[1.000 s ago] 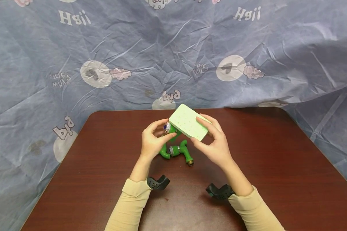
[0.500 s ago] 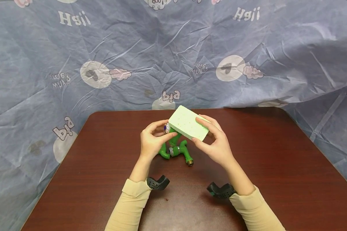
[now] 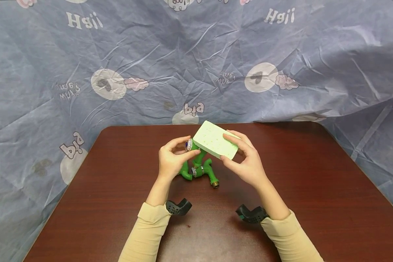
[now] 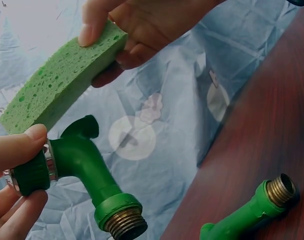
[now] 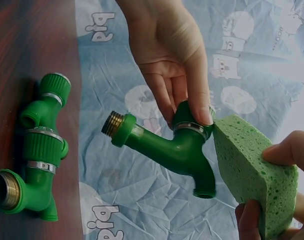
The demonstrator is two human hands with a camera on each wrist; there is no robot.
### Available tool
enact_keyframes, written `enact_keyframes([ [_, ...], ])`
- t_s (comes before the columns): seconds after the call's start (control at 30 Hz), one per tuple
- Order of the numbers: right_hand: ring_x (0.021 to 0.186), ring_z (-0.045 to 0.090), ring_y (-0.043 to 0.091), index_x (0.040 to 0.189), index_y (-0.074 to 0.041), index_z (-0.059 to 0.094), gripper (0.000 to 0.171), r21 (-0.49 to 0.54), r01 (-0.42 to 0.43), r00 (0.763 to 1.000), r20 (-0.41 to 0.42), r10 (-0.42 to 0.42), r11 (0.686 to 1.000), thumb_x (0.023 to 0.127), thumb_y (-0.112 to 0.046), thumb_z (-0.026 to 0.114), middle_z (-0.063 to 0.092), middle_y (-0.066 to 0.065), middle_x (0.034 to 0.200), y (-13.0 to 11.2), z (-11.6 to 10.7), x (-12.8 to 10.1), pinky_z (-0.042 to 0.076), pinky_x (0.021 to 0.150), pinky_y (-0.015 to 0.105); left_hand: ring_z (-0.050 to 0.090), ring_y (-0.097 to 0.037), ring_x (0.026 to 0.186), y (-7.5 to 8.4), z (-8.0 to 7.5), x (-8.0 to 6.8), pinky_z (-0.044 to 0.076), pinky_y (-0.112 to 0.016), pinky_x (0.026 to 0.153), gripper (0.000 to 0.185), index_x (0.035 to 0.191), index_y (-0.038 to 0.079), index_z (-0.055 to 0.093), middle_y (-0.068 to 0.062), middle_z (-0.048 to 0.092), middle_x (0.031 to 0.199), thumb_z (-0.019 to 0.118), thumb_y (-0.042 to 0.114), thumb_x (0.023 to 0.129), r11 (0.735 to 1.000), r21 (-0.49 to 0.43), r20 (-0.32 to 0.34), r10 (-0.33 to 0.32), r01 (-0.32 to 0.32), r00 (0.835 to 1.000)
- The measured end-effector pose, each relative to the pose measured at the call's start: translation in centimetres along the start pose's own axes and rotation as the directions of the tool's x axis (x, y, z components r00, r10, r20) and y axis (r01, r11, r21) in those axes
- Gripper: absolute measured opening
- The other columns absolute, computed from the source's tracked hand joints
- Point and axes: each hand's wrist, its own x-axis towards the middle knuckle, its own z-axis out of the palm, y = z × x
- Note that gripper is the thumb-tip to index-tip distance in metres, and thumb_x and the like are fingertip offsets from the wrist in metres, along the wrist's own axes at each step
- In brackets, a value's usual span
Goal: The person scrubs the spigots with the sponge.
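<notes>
My left hand (image 3: 187, 146) pinches the silver-ringed knob of a green plastic tap (image 3: 201, 155) and holds it above the table. In the left wrist view the tap (image 4: 84, 162) points its brass thread downward. My right hand (image 3: 223, 147) grips a light green sponge (image 3: 213, 140) by one end, thumb below and fingers on top. The sponge's (image 5: 242, 167) far end touches the tap (image 5: 167, 150) near the knob. The spout hangs free under the sponge.
More green taps (image 3: 200, 171) with brass threads lie on the dark brown table (image 3: 118, 189) just below the hands. A blue-grey printed cloth (image 3: 150, 54) hangs behind the table. Black wrist camera mounts (image 3: 178, 207) sit at both cuffs.
My right hand has shifted the sponge slightly right and lower against the tap. The left hand and tap have barely moved.
</notes>
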Motion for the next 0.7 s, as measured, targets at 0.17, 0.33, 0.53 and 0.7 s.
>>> enact_keyframes([
  [0.17, 0.11, 0.05, 0.029, 0.121, 0.01, 0.056, 0.051, -0.012, -0.018, 1.0, -0.005, 0.018, 1.0, 0.072, 0.014, 0.069, 0.046, 0.025, 0.131, 0.2, 0.3, 0.0, 0.046, 0.079, 0.018, 0.065, -0.026, 0.088, 0.1, 0.1, 0.0, 0.054, -0.04, 0.078, 0.044, 0.107, -0.01, 0.066, -0.023, 0.066, 0.103, 0.08, -0.009, 0.066, 0.997, -0.006, 0.022, -0.076, 0.076, 0.997],
  [0.33, 0.111, 0.05, 0.029, 0.121, 0.01, 0.057, 0.05, -0.032, -0.022, 1.0, -0.01, 0.021, 0.999, 0.073, 0.014, 0.069, 0.046, 0.025, 0.131, 0.4, 0.6, 0.0, 0.046, 0.079, 0.019, 0.063, -0.026, 0.097, 0.2, -0.2, 0.1, 0.053, -0.038, 0.081, 0.046, 0.112, -0.012, 0.062, -0.025, 0.063, 0.111, 0.074, -0.015, 0.067, 0.991, -0.036, 0.072, -0.125, 0.128, 0.99],
  [0.53, 0.11, 0.051, 0.03, 0.121, 0.01, 0.057, 0.05, -0.071, -0.024, 0.999, -0.029, 0.022, 0.997, 0.072, 0.013, 0.07, 0.047, 0.025, 0.131, 0.5, 0.6, 0.0, 0.046, 0.078, 0.018, 0.059, -0.036, 0.105, 0.2, -0.6, 0.2, 0.052, -0.037, 0.083, 0.046, 0.116, -0.014, 0.058, -0.027, 0.059, 0.117, 0.068, -0.018, 0.071, 0.987, -0.036, 0.137, -0.148, 0.155, 0.979],
  [0.7, 0.104, 0.053, 0.03, 0.121, 0.01, 0.057, 0.051, -0.113, -0.026, 0.997, -0.068, 0.018, 0.993, 0.072, 0.013, 0.071, 0.047, 0.026, 0.13, 0.5, 0.2, 0.2, 0.046, 0.072, 0.023, 0.062, -0.036, 0.095, -0.2, -1.0, 0.4, 0.054, -0.033, 0.079, 0.046, 0.116, -0.01, 0.061, -0.025, 0.063, 0.11, 0.072, -0.013, 0.072, 0.988, -0.013, 0.104, -0.155, 0.157, 0.982],
])
